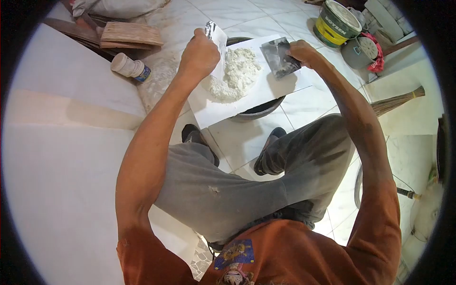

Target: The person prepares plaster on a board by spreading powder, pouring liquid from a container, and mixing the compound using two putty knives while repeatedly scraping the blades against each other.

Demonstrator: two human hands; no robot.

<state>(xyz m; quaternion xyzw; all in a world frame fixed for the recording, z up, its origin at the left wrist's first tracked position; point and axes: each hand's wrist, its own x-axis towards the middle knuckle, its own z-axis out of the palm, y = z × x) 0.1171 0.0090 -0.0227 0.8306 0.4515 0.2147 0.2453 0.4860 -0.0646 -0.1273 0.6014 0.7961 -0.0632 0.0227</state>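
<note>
Left grip point(201, 53), right grip point(302, 52) hold blades point(279, 58) apart.

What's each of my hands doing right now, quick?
Left hand: closed, holding a pale flat blade by the white mound.
Right hand: closed on the edge of a dark flat blade.

Powder point(244, 71) lies on the board point(213, 110), between the left fingers point(200, 34) and the right fingers point(296, 51); the board rests over a basin point(263, 111). Left of the left fingers are wood pieces point(130, 34), with tubs point(126, 65) nearer the body. Ahead-right of the right fingers is a bucket point(336, 24), beside a pail point(356, 54); nearer, a broom point(396, 101).
</note>
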